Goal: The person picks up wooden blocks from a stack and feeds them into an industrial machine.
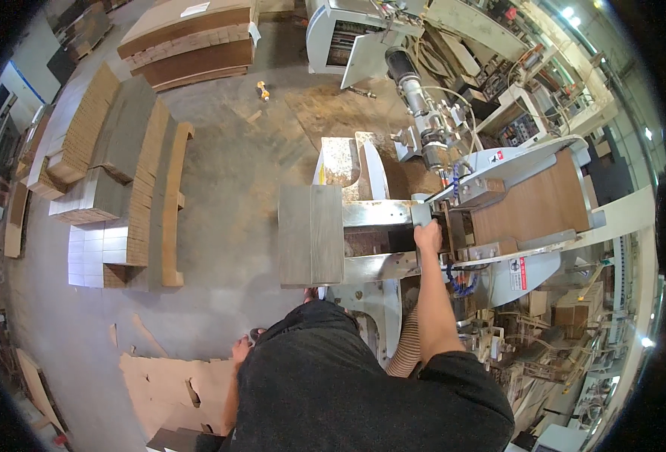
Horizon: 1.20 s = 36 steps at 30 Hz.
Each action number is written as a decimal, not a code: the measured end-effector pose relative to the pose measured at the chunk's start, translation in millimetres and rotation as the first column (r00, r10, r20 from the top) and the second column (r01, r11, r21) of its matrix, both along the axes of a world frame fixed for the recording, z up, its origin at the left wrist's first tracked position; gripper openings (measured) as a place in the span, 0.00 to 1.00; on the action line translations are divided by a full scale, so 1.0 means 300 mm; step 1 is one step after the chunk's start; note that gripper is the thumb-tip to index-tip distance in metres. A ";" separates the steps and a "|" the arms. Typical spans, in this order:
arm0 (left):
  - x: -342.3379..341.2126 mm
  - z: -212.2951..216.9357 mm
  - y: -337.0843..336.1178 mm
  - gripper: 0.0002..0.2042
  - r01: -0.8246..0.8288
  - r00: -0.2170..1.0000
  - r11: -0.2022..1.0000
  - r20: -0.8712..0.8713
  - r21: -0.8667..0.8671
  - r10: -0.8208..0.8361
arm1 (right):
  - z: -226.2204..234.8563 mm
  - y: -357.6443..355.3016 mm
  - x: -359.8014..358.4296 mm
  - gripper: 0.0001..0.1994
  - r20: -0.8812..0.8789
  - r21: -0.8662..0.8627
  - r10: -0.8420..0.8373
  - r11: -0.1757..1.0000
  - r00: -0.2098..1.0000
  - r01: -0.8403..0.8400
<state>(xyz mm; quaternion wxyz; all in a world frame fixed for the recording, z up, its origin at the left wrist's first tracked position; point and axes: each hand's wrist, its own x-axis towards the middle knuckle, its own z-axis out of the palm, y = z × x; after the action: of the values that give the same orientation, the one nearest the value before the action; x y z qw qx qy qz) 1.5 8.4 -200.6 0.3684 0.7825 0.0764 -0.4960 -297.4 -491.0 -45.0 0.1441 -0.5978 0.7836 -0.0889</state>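
Note:
My right hand reaches out to the machine's infeed, its fingers closed at the edge of a short grey board. This board lies across two shiny metal rails, close against the machine's guides. Low at my left side hangs my left hand, small in view, its fingers loosely apart and nothing visible in them. Left of the rails sits a stack of grey wood-grain boards, laid side by side at the rails' outer ends. What my right fingertips touch underneath is hidden.
Beyond the infeed stands a brown panel between pale machine walls. A motor unit with hoses rises ahead. Stacked boards rest on a pallet at left, with more brown stacks behind. Torn cardboard lies on the floor.

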 end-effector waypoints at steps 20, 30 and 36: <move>-0.041 -0.047 0.105 0.20 -0.005 0.987 1.000 0.160 -0.012 0.006 | 0.515 0.187 0.349 0.04 0.957 -0.173 0.215 0.962 0.196 -0.209; -0.018 0.070 0.191 0.17 -0.195 0.955 0.967 0.192 -0.167 0.226 | 0.399 0.402 0.634 0.10 0.892 0.004 0.225 0.863 0.391 -0.505; -0.130 -0.463 0.554 0.26 -0.151 0.964 0.985 0.208 -0.080 0.164 | 0.362 0.440 0.643 0.18 0.697 -0.123 0.460 0.832 0.550 -0.540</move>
<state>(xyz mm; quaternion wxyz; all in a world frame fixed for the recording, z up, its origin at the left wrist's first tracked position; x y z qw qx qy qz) -37.4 174.6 -339.6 0.4374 0.8107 0.0825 -0.3802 -104.5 -359.0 63.5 0.4809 -0.7070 0.4685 -0.2225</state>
